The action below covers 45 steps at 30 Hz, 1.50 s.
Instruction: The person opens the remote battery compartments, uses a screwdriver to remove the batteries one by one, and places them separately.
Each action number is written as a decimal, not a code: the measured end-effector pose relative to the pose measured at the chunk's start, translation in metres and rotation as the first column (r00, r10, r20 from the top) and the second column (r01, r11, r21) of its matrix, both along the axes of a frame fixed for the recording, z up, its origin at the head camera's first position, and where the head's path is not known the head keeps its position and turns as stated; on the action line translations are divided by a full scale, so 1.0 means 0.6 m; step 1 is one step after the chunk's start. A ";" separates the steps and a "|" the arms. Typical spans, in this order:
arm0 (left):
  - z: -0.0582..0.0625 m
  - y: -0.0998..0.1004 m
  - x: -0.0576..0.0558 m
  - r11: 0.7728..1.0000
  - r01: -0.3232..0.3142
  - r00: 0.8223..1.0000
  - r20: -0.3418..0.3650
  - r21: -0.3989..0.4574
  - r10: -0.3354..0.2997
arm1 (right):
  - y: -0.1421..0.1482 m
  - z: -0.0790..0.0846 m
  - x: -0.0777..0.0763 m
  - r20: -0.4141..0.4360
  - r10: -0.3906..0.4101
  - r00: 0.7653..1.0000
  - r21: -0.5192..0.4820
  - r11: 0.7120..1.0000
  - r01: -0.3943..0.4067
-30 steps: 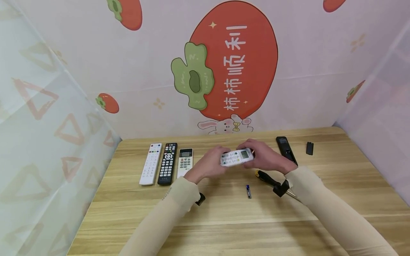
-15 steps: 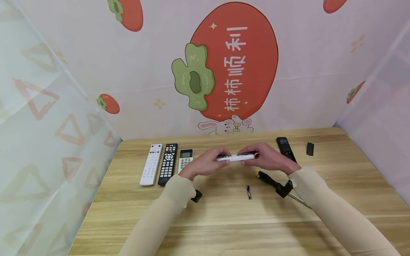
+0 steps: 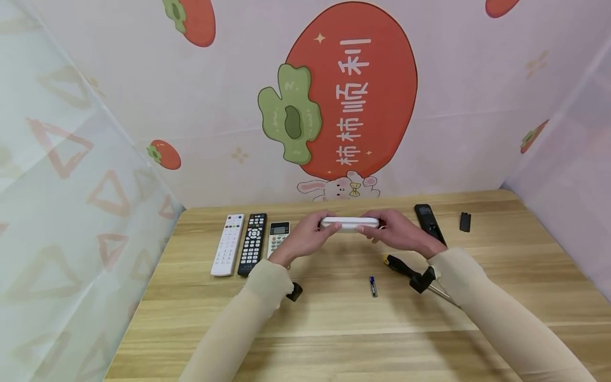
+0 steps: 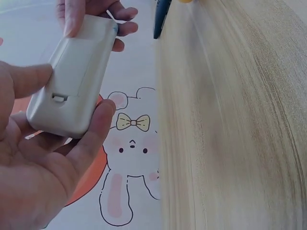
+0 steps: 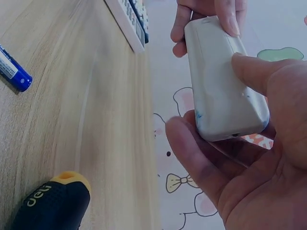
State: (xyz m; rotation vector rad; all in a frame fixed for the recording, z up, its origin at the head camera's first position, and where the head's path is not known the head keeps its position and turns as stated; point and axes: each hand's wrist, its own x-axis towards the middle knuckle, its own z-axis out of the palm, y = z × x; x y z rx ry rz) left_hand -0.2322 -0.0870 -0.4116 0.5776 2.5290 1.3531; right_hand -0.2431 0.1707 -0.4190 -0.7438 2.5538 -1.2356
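Note:
A white remote control (image 3: 350,223) is held above the back of the table, lengthwise between both hands. My left hand (image 3: 307,233) grips its left end and my right hand (image 3: 396,229) its right end. In the left wrist view the back of the remote (image 4: 72,72) shows, with a closed battery cover and a small latch near the left hand's end. Both thumbs lie on that back face, while fingers support it from beneath. The right wrist view shows small blue marks at the right end of the remote (image 5: 218,86). Its button face is hidden.
White (image 3: 227,245), black (image 3: 252,244) and partly covered white-and-black (image 3: 278,236) remotes lie at left. A battery (image 3: 373,286) and a screwdriver (image 3: 401,265) lie in front of the hands. Back right are a black remote (image 3: 429,223) and a small black cover (image 3: 465,222).
The hands have tipped the white remote over: its button face showed first, then its thin edge, and now its back faces the thumbs. Both hands keep hold of its ends.

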 end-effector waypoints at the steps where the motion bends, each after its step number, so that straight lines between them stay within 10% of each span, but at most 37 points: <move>1: 0.000 0.000 -0.001 1.000 -0.011 1.000 -0.002 0.005 0.011 | -0.001 0.001 0.000 -0.009 -0.011 1.000 0.006 1.000 0.011; 12: -0.002 0.008 -0.011 0.975 -0.094 0.989 0.131 0.203 0.068 | -0.021 0.007 0.012 -0.186 -0.059 0.981 0.046 0.997 0.068; 20: -0.002 0.007 -0.012 0.975 -0.114 0.989 0.114 0.190 0.093 | -0.026 0.009 0.012 -0.270 -0.062 0.961 0.050 0.996 0.078; 32: -0.005 0.009 -0.007 0.986 -0.069 0.976 -0.214 -0.149 0.036 | -0.023 0.009 0.007 -0.247 -0.060 0.967 0.030 0.997 0.070; 45: -0.003 0.030 -0.003 0.871 -0.132 0.914 -0.399 -0.473 -0.078 | -0.023 0.012 -0.006 -0.201 0.017 0.979 0.079 0.997 -0.001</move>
